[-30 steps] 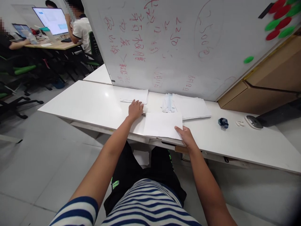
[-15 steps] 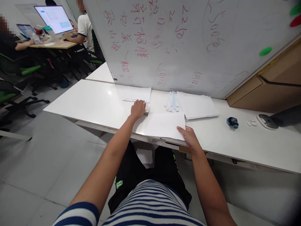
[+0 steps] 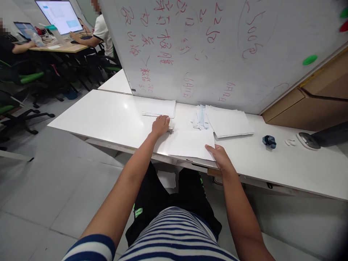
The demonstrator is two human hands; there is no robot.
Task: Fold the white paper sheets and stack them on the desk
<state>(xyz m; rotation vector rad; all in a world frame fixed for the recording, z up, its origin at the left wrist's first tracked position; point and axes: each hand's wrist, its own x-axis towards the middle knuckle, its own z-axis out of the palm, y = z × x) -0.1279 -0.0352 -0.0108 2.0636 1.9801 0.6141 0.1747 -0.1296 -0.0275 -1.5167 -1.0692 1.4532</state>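
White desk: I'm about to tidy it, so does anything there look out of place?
The narrow paper slips lie untidily fanned beside the larger paper stack, whose sheets are unevenly aligned. Behind, the whiteboard bears sideways writing. No spill shows.

Glossy white desk (image 3: 89,112), matt paper (image 3: 191,144)

white desk (image 3: 81,108), striped blue-and-white shirt (image 3: 174,235), black trousers (image 3: 163,181) with bright green patches, red handwriting on the white board (image 3: 217,72), brown boxes (image 3: 293,105), plain white sheet (image 3: 190,143), green magnet (image 3: 310,60)
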